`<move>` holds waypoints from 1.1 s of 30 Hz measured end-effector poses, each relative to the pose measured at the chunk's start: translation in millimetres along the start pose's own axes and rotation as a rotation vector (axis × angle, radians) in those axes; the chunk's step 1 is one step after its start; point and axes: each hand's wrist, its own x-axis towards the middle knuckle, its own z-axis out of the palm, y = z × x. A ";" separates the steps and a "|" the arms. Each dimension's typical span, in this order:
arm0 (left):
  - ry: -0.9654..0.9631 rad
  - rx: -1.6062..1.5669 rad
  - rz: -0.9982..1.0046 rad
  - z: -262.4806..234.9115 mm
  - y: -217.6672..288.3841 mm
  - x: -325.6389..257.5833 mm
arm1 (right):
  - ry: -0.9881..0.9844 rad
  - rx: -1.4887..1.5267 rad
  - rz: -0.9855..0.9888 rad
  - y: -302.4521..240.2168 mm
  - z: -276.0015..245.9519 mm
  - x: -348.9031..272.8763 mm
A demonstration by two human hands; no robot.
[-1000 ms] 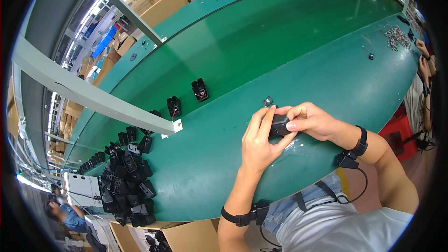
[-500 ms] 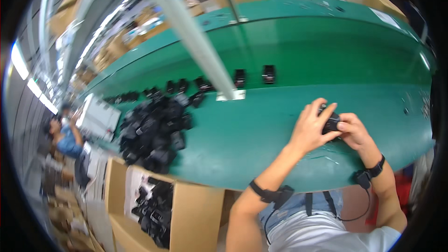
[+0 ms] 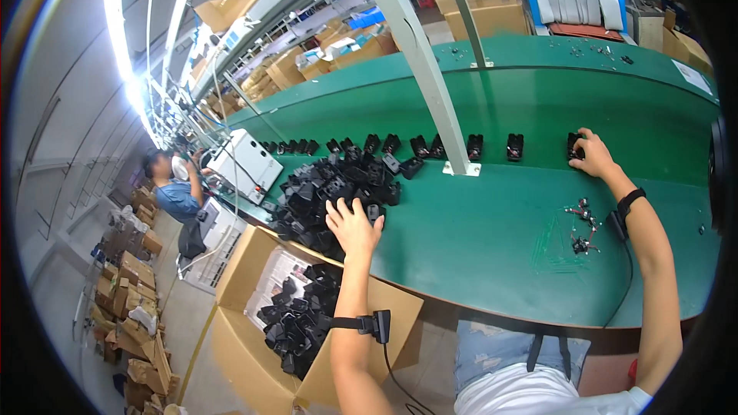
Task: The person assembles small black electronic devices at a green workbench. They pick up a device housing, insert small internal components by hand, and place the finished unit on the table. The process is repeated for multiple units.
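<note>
My left hand (image 3: 353,225) reaches out to a heap of small black plastic parts (image 3: 327,188) on the green conveyor belt (image 3: 492,223), fingers spread over the nearest pieces. My right hand (image 3: 592,155) is stretched far right and rests on one black part (image 3: 574,144) at the end of a row of black parts (image 3: 430,146) standing along the belt. Whether the fingers still grip that part is unclear. Both wrists wear black bands with cables.
A grey slanted post (image 3: 419,61) stands on the belt between my hands. Small wired components (image 3: 580,224) lie near my right forearm. An open cardboard box (image 3: 300,315) of black parts sits below the belt edge. Another person (image 3: 173,188) sits far left by a white machine (image 3: 246,163).
Both hands held one black part together before; now they have separated. The right hand moved to the row with the part, the left reached to the heap. The view swung left.
</note>
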 end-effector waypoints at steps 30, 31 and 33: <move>-0.409 -0.149 -0.204 -31.1 -84.0 -15.2 | -0.440 0.248 -0.385 -419.8 180.7 113.8; -0.413 -0.185 -0.208 -31.0 -79.4 -15.6 | -0.433 0.260 -0.414 -418.3 180.0 110.1; -0.466 -0.153 -0.162 -33.8 -69.7 -16.6 | -0.419 0.280 -0.465 -414.3 178.7 98.2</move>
